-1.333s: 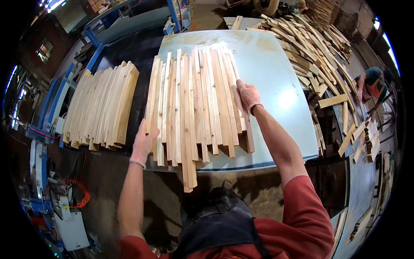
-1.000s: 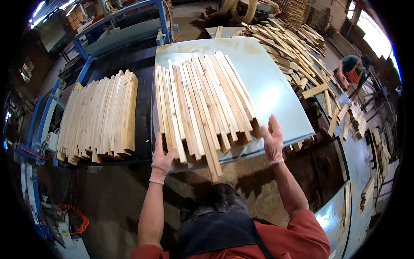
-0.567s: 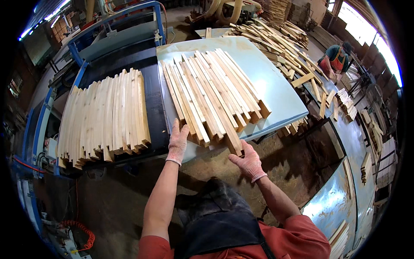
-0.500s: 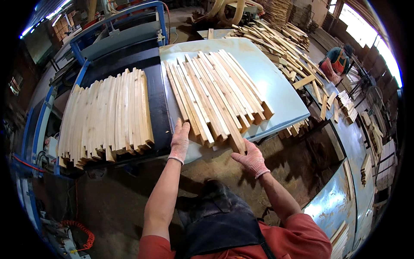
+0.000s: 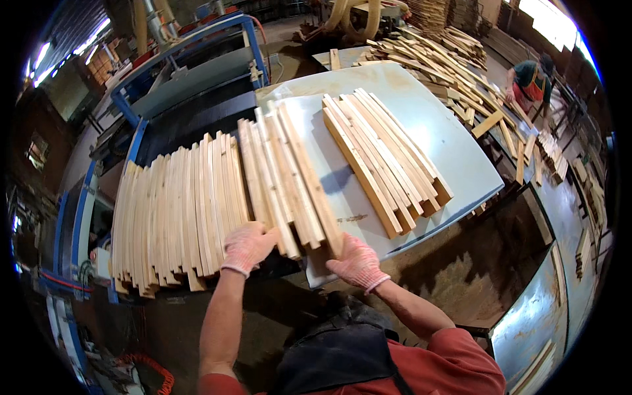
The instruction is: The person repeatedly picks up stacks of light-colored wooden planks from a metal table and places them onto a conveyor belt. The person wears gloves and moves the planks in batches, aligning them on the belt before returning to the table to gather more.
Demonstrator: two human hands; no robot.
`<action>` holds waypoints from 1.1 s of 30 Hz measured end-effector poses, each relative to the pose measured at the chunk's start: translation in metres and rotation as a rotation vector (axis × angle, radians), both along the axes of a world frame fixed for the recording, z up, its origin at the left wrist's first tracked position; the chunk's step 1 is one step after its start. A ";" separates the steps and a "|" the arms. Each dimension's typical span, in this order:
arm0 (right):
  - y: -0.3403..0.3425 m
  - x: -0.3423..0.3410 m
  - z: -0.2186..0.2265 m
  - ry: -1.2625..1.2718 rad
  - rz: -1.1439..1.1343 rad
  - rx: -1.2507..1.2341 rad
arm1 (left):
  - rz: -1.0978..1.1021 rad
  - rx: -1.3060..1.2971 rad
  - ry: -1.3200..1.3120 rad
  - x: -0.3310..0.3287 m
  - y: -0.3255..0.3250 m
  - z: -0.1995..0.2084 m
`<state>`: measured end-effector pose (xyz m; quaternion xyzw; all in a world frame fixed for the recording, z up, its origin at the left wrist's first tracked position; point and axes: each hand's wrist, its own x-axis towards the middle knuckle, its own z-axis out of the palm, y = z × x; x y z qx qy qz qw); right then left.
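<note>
Several pale wooden strips are squeezed side by side between my two gloved hands, over the seam where the dark bed meets the light table. My left hand presses the bundle's left side at the near end, its fingers partly hidden. Against the right side, my right hand is closed at the near corner. A large row of strips lies just left of the bundle on the dark bed. On the table to the right rests a smaller group of strips, apart from the bundle.
The smooth light-topped table carries the smaller group. A blue machine frame rises behind the dark bed. Loose boards are heaped at the far right, near another person at work. A red coiled hose hangs at lower left.
Several strips have been parted from the group on the table and shifted left, toward the row on the dark bed. Both my hands moved left with them. The head view has also shifted.
</note>
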<state>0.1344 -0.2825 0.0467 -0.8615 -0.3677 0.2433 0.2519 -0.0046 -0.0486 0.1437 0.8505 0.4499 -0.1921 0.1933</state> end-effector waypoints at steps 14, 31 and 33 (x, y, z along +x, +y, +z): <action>0.000 0.048 -0.038 -0.045 -0.233 0.287 | -0.339 0.339 -0.346 0.035 0.052 -0.095; 0.024 -0.020 0.054 -0.307 -0.183 0.418 | -0.412 0.388 -0.348 0.016 0.057 -0.092; 0.088 -0.013 0.053 -0.301 -0.119 0.286 | -0.427 0.391 -0.351 0.016 0.055 -0.088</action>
